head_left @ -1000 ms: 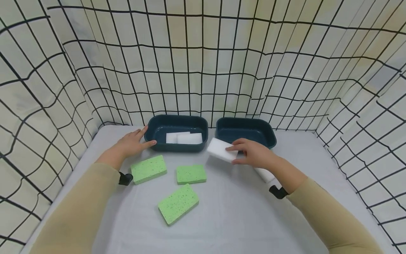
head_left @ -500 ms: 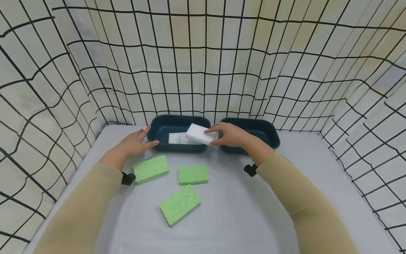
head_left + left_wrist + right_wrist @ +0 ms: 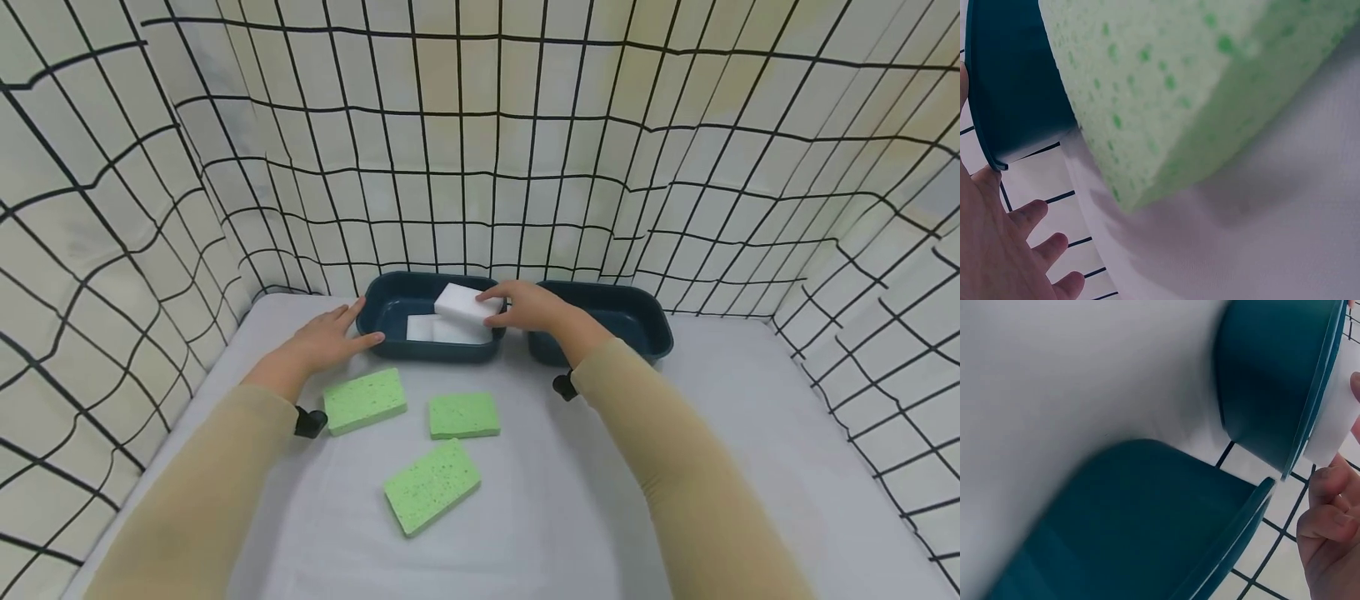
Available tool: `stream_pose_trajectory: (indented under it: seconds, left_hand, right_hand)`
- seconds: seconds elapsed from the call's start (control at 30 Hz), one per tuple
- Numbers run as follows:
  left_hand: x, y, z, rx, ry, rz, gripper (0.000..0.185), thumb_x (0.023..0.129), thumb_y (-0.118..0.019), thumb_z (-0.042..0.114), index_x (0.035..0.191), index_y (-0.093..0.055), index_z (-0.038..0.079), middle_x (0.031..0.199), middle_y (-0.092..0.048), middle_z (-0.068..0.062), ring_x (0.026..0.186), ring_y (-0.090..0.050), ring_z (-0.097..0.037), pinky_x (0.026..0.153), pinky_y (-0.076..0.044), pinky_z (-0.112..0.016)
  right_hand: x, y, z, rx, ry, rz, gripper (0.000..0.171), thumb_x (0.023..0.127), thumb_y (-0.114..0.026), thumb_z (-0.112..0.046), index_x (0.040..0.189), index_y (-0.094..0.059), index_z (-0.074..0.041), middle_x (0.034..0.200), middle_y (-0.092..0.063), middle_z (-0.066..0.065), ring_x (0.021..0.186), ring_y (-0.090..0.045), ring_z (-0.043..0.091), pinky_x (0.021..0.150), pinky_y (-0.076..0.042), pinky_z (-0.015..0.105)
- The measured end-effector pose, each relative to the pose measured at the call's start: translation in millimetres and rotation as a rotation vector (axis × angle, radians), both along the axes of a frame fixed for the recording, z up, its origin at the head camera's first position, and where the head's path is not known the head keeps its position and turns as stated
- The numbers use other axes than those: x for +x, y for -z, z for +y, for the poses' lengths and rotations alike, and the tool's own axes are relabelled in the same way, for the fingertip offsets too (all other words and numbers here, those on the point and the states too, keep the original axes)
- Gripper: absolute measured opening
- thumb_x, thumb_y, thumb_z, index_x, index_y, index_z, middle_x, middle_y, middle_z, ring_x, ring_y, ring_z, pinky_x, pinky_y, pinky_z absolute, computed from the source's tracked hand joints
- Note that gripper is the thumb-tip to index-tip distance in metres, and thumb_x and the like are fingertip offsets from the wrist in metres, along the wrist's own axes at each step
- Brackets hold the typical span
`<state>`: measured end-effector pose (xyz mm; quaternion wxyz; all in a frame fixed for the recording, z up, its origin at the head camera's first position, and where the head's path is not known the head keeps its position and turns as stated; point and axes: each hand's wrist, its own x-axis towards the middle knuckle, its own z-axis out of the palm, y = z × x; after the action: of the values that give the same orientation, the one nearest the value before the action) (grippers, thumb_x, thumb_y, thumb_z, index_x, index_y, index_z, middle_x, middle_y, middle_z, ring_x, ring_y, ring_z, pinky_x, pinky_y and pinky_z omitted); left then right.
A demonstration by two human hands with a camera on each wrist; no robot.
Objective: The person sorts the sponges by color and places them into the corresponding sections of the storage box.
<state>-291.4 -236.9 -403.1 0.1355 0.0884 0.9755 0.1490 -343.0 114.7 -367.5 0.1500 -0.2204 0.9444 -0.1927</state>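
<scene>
Pinching white foam brick (image 3: 459,303) in right grip (image 3: 527,307), at three o'clock of oblong teal plastic tray (image 3: 431,352). Touching nine o'clock with spread left grip (image 3: 322,338).

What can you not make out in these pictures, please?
Head view: part of the right bin, behind the right hand.
Head view: part of one lower white block, behind the held block.
Left wrist view: green sponge, cut off at top.
Right wrist view: right hand, cut off at right.
</scene>
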Motion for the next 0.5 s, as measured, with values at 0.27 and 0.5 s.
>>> stream_pose_trajectory:
  seconds: [0.27, 0.5]
  left_hand:
    - [0.3, -2.0, 1.4, -0.003, -0.006, -0.006, 0.103, 0.090, -0.031, 0.081, 0.160, 0.004, 0.015, 0.161, -0.006, -0.029, 0.143, -0.008, -0.057, 0.111, -0.011, -0.072]
    - [-0.7, 1.0, -0.5, -0.008, -0.006, -0.011, 0.103, 0.089, -0.030, 0.082, 0.160, 0.005, 0.016, 0.162, -0.006, -0.028, 0.143, -0.008, -0.056, 0.112, -0.011, -0.071]
  right_hand:
    - [-11.7, 2.9, -13.6, 0.011, -0.019, 0.021, 0.049, 0.095, -0.066, -0.042, 0.142, -0.055, -0.034, 0.154, -0.040, 0.000, 0.143, -0.034, 0.023, 0.116, -0.031, 0.046]
    - [-17.9, 7.3, -16.9, 0.079, -0.025, 0.024, 0.050, 0.098, -0.063, -0.039, 0.146, -0.052, -0.031, 0.157, -0.037, 0.000, 0.145, -0.031, 0.022, 0.117, -0.028, 0.045]
